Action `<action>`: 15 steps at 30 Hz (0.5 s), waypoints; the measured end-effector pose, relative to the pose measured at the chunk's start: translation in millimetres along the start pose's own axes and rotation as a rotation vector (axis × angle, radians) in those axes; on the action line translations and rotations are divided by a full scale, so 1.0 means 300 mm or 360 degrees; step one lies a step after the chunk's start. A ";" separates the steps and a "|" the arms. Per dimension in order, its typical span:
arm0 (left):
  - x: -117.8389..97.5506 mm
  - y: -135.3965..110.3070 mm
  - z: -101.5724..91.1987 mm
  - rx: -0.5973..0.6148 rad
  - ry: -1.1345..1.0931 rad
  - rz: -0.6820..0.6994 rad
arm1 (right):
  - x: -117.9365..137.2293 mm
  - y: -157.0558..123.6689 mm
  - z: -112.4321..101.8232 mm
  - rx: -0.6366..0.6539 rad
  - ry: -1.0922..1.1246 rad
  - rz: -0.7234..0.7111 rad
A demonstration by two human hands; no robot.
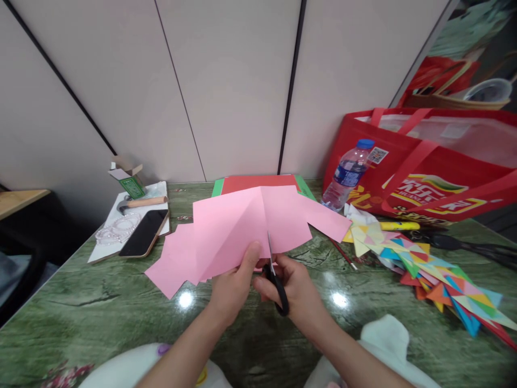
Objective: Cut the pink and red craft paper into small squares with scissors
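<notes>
Head view, sole entry.

Item: pink sheet (230, 221), creased, raised above the desk (100, 307) in front of the person. Pink pieces (172, 261) reach out on either side of it; whether they are joined to it cannot be told.

Item: left hand (232, 285), fingers closed on the sheet's near edge, thumb on top; the grip sits just beside the blades, presumably to keep the paper taut there.

Item: scissors (280, 296), black-handled, blade upright against the sheet. Right hand (297, 285), fingers closed about the handles, apparently so that the blades point away from the body.

Far side: red and green sheets (258, 183), lying flat.

Left: white board (100, 248) bearing hammer (149, 202), phone (144, 233) partly overhanging, clear beads and green box (131, 186); likely set aside to leave working room.

Right: red bag (404, 145), bottle (347, 173) before it, yellow marker (399, 226), multicoloured folded papers (428, 264), probably kept out of the blades' reach.
</notes>
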State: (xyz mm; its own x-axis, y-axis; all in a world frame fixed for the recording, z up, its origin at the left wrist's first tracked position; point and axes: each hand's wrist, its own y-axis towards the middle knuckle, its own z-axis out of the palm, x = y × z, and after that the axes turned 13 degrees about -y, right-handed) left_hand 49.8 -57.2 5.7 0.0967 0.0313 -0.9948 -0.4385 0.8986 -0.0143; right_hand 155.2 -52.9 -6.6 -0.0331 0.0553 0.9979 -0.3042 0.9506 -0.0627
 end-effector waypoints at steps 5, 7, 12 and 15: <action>-0.011 -0.014 -0.001 0.0038 0.0146 -0.0113 | 0.001 0.001 -0.011 0.0014 0.0024 -0.0050; -0.010 -0.017 -0.001 0.0055 0.0126 -0.0127 | 0.000 0.000 -0.013 0.0011 0.0018 -0.0064; 0.002 -0.015 -0.002 0.0088 0.0057 -0.0087 | 0.002 0.004 -0.011 -0.0034 -0.0004 -0.0039; 0.006 -0.012 -0.001 0.0087 0.0012 -0.0065 | 0.010 0.005 -0.009 -0.0041 0.0010 -0.0008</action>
State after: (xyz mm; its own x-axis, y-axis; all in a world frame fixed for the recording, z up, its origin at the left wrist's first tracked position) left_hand 51.4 -60.6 4.1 0.1069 -0.0090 -0.9942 -0.3850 0.9216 -0.0498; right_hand 157.2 -50.5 -3.8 -0.0255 0.0525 0.9983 -0.2795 0.9584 -0.0575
